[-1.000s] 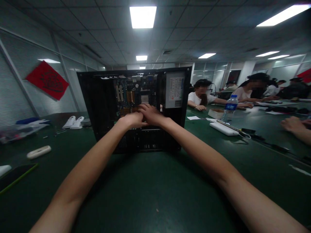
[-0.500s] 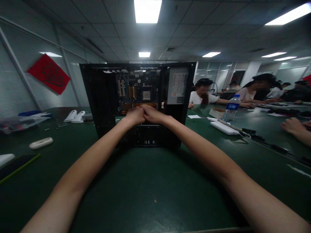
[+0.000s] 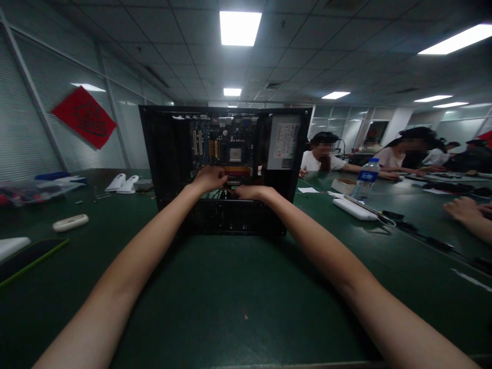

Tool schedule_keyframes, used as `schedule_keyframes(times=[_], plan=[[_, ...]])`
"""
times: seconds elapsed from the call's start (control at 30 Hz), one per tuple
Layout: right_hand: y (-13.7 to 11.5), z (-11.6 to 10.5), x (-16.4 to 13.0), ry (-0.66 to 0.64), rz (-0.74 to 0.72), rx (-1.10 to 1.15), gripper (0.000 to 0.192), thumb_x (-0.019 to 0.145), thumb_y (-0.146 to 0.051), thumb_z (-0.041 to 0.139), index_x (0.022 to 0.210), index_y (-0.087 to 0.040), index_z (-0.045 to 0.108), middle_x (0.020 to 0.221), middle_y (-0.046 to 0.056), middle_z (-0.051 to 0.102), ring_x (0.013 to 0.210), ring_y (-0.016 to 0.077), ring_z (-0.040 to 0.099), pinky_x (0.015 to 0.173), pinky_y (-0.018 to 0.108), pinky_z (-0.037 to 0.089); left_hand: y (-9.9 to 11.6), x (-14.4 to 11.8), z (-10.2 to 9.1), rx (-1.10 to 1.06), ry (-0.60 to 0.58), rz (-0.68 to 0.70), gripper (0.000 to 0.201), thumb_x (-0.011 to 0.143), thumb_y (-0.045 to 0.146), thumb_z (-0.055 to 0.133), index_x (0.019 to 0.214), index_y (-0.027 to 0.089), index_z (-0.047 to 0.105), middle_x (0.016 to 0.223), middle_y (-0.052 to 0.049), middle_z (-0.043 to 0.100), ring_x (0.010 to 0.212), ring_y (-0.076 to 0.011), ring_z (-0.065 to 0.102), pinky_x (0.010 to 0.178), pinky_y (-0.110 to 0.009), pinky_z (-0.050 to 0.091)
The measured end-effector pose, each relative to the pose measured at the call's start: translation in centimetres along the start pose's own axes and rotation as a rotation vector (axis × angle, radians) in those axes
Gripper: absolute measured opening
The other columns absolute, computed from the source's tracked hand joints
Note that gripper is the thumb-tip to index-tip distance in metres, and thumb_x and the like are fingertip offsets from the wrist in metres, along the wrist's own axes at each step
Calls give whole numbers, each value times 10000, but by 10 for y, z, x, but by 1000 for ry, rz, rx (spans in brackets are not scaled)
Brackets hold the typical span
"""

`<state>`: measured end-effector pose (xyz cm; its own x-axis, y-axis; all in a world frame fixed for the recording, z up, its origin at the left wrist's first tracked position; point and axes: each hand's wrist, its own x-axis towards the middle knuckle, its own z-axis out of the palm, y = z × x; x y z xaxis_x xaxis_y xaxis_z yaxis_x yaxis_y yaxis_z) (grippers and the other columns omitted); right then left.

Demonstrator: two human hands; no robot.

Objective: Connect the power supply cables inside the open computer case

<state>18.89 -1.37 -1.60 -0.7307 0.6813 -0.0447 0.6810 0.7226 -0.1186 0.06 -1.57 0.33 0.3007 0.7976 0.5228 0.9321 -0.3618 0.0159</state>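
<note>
At the far left of the green tabletop [image 3: 238, 307] lie a dark phone-like slab [image 3: 26, 260] and a white oval device [image 3: 70, 222], with two white pieces [image 3: 123, 183] further back near the wall that bears a red paper square [image 3: 84, 117].

In the middle an open black computer case [image 3: 226, 171] stands upright, its open side facing the person, so the motherboard [image 3: 223, 148] faces them as a vertical plane. The silver power supply [image 3: 283, 142] sits in the upper right corner of the case.

The left hand [image 3: 209, 179] reaches into the case at the lower edge of the motherboard, its fingers curled inward; what they grip, if anything, cannot be told from this view. Just to its right and a little lower, the right hand [image 3: 251, 192] lies flat and low over the case's lower shelf, fingers pointing left toward a small cluster of wires [image 3: 225, 192] that shows between the two hands. Whether either hand has hold of those wires cannot be told. The wires lie directly between the fingertips of both, about equally close to each.

To the right are a white elongated device [image 3: 352, 208], a water bottle [image 3: 365, 179], seated people, and another person's hand [image 3: 463, 211] at the edge.
</note>
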Motion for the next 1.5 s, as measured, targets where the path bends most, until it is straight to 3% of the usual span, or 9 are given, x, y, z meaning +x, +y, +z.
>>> schedule_keyframes(times=[0.27, 0.43, 0.6, 0.73, 0.87, 1.03, 1.17, 1.37, 1.5], plan=[[-4, -3, -4, -29, 0, 18, 194, 916, -220, 592, 974, -140, 759, 952, 95, 751, 828, 221, 668, 695, 276, 444, -21, -2, -14, -18, -239, 161, 382, 910, 422, 491, 990, 158, 756, 927, -106, 748, 823, -215, 660, 700, -282, 435], [-5, -1, 2, 351, -34, 42, 331, 970, -308, 546, 763, -112, 715, 703, 63, 679, 646, 155, 568, 603, 261, 331, -23, -8, -42, -108, -366, 265, 425, 912, 457, 499, 1082, 143, 730, 1039, -99, 751, 886, -205, 668, 747, -264, 457], [-6, 1, 12, 827, -27, 368, 451, 1014, -401, 430, 817, -114, 718, 749, 48, 696, 707, 170, 592, 613, 253, 342, -11, -19, -80, -211, -407, 350, 577, 863, 567, 591, 1297, 189, 638, 1284, -83, 686, 1091, -220, 647, 891, -256, 472], [-6, 3, 14, 882, -148, 472, 469, 1009, -466, 434, 899, -131, 744, 871, 54, 743, 816, 201, 637, 700, 255, 410, -5, -27, -98, -228, -464, 381, 679, 798, 531, 690, 1389, 217, 573, 1259, -73, 701, 1057, -214, 661, 866, -251, 480], [-9, 2, 10, 877, -188, 491, 464, 1007, -489, 434, 987, -146, 747, 980, 67, 756, 909, 225, 654, 790, 275, 444, -5, -31, -105, -241, -501, 381, 478, 850, 500, 628, 1218, 205, 702, 1055, -44, 755, 933, -197, 677, 781, -242, 479], [-9, 2, 8, 907, -210, 479, 545, 989, -577, 419, 840, -143, 715, 844, 54, 721, 796, 209, 617, 695, 266, 409, 2, -35, -111, -305, -413, 403, 380, 860, 468, 613, 1090, 202, 754, 942, -29, 753, 833, -174, 663, 703, -230, 464], [-7, 2, 9, 997, -209, 448, 631, 981, -663, 358, 687, -164, 608, 660, 21, 593, 648, 169, 521, 610, 274, 347, 10, -37, -115, -378, -176, 400, 332, 849, 439, 631, 964, 156, 760, 805, -32, 709, 716, -153, 612, 653, -245, 442], [-12, -1, 2, 1095, -413, 295, 592, 1026, -629, 284, 745, -193, 571, 819, 67, 604, 791, 194, 558, 772, 321, 426, 14, -38, -121, -499, 194, 343, 327, 882, 434, 611, 891, 121, 705, 781, -33, 665, 708, -137, 566, 651, -254, 425], [-18, -2, -6, 1086, -485, 252, 597, 1026, -645, 253, 835, -197, 599, 841, 71, 607, 821, 205, 571, 790, 336, 436, 16, -42, -125, -495, 110, 343, 323, 863, 432, 634, 899, 121, 714, 782, -37, 679, 710, -141, 587, 646, -253, 438]])
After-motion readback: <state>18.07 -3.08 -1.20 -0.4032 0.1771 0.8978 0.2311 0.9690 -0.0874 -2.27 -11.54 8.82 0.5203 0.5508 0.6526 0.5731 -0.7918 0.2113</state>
